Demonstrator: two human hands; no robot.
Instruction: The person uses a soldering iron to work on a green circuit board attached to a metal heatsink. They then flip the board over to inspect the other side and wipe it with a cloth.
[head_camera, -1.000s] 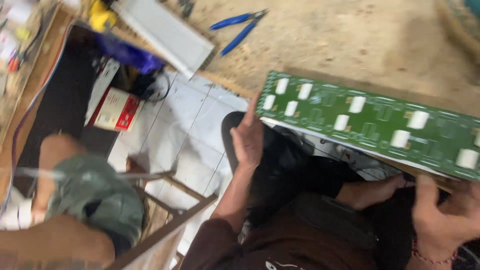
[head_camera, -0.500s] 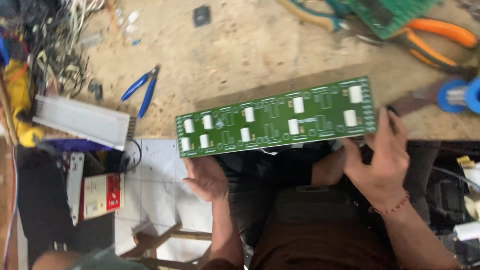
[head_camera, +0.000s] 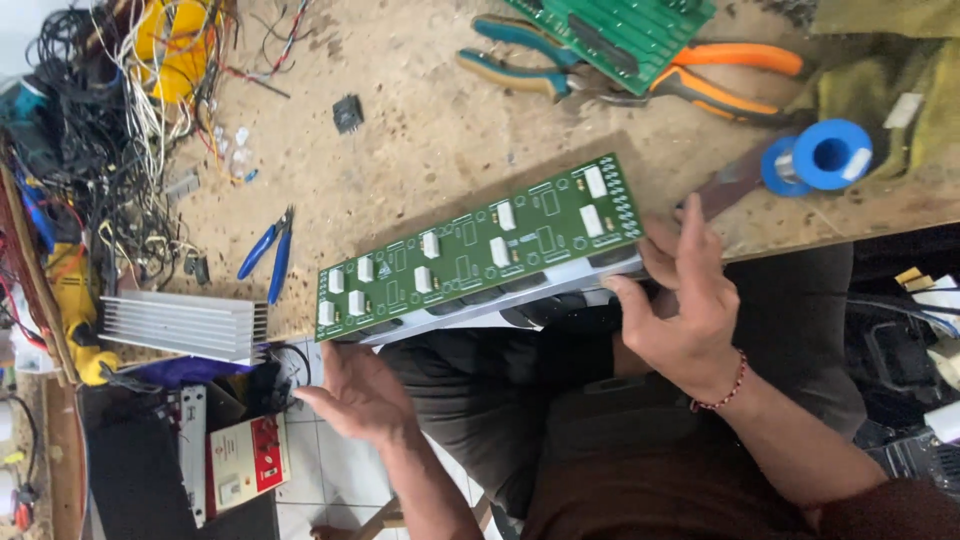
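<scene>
Hidden: the underside of the long green circuit board (head_camera: 480, 245) is facing away from you; only a pale metal strip (head_camera: 480, 312) is showing along its lower edge, and the dark parts under it are too shadowed to make out.
Cut off: a second green board (head_camera: 620, 35) is running out of the top of the frame, lying over the orange-handled pliers (head_camera: 715, 75).
Right hand (head_camera: 685, 300): you are gripping the board's right end, fingers curled over the edge, thumb underneath.
Left hand (head_camera: 355, 390): your palm is hanging open and spread just below the board's left end; whether it is touching is unclear.
Board: it is tilting across the centre of the frame, over the wooden bench (head_camera: 430, 120) edge.
Nearby: blue cutters (head_camera: 268, 255) and a finned heatsink (head_camera: 180, 325) are lying at centre left.
</scene>
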